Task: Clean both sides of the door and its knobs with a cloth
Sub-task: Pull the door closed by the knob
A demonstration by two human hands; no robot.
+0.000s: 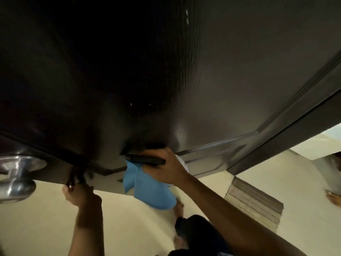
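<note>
Nearest, the left hand (79, 193) at 8 o'clock curls its fingers round the dark door (184, 71) edge, just beside the metal knob (16, 174) at 9; further in, the right hand (162, 167) presses a blue cloth (147, 189) against the lower panel, fingers also gripping a black pen-like object (145, 160)

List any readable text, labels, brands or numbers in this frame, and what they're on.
None readable.
Door: no lettering, only pale specks.
Knob: bare metal, no marking seen.
Cloth: plain blue.
Dark object in the right hand: blurred, no text legible.
</note>
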